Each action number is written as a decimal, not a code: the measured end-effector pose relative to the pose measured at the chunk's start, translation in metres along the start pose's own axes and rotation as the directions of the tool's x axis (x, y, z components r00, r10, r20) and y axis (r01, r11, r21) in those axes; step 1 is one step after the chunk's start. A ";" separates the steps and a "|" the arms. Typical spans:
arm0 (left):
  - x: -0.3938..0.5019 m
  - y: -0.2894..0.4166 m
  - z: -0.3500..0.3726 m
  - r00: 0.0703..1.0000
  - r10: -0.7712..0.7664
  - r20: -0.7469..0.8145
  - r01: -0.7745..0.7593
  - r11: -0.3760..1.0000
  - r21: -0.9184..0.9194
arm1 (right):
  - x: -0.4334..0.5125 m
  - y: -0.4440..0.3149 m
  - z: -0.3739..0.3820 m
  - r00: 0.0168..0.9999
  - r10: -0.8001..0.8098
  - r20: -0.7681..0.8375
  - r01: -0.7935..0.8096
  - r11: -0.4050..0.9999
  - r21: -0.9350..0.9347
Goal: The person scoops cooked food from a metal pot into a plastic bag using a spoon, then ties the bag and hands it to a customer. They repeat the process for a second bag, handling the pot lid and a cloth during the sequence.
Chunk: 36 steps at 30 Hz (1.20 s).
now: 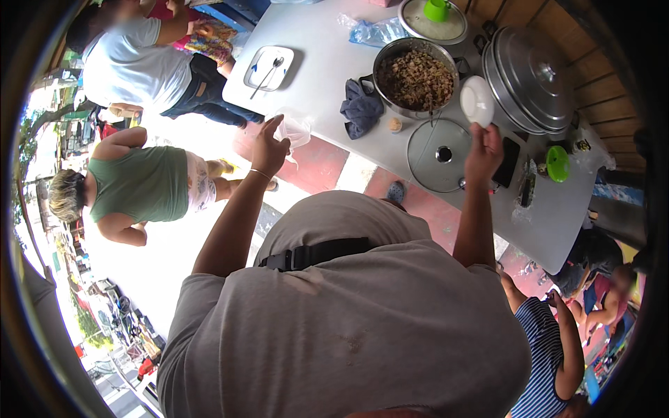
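My left hand (pixel 270 149), with a thin band at the wrist, is raised past the table's near edge. A translucent plastic bag (pixel 294 130) hangs at its fingers. Between the fingers and thumb of my right hand (pixel 484 151) is a small white dish (pixel 476 101), tilted over the table. Left of the dish stands a metal pot (pixel 380 99) of chopped, browned food (pixel 416 78), with a utensil handle sticking out. A glass lid (pixel 436 149) with a dark knob lies nearer me, left of my right hand. A dark cloth (pixel 360 109) sits beside the pot.
A large lidded aluminium pot (pixel 538 78) stands at the right. The white table (pixel 324 78) also bears a square plate with a spoon (pixel 269 68), a black phone-like slab (pixel 506 162) and a green bowl (pixel 557 163). People stand left, including one in a green top (pixel 141 183).
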<state>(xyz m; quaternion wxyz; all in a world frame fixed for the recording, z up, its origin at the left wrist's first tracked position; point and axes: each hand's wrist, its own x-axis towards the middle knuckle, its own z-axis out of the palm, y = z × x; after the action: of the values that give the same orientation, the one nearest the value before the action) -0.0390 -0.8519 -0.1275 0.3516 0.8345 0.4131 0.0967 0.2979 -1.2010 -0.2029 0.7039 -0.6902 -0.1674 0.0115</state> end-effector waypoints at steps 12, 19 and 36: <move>-0.029 0.052 -0.043 0.900 0.395 -0.187 -0.418 0.902 -0.108 | -0.118 -0.121 0.215 0.777 -0.327 0.537 0.338 0.938 0.082; -0.014 -0.136 -0.054 0.995 -0.076 0.064 0.043 0.913 0.405 | -0.153 -0.094 0.222 0.606 -0.359 0.709 0.484 0.875 0.029; -0.037 -0.109 0.028 0.948 -0.107 0.299 0.265 -0.251 -0.931 | -0.130 0.007 0.252 0.350 -0.312 0.883 0.656 0.755 0.007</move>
<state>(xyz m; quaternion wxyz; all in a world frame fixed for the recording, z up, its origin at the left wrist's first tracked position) -0.1180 -0.8496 -0.2156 0.8979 0.1779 0.2861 0.2833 0.1131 -0.9892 -0.2405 0.3645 -0.6227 -0.6850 0.1009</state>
